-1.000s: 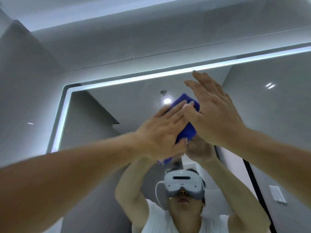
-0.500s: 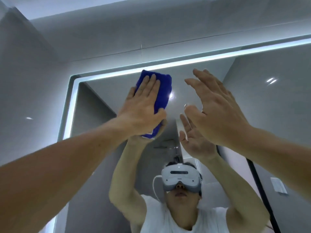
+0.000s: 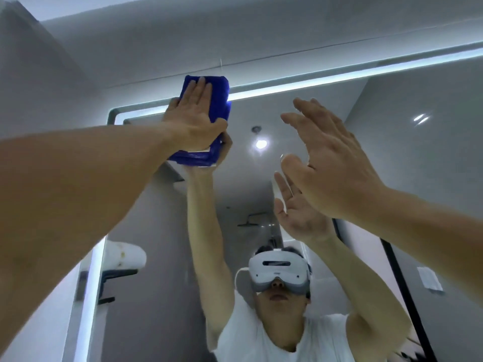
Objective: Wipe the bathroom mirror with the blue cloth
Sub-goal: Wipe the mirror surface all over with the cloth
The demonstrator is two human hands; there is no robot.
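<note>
Filling most of the view, the mirror (image 3: 326,121) has a lit edge. The left hand (image 3: 193,121) presses flat the folded blue cloth (image 3: 218,97) on its top-left corner. The right hand (image 3: 332,163) is spread, holding nothing.

A home bathroom: lit-edged wall mirror (image 3: 339,126), reflected shower head (image 3: 248,222), grey tiled walls (image 3: 47,87).
</note>
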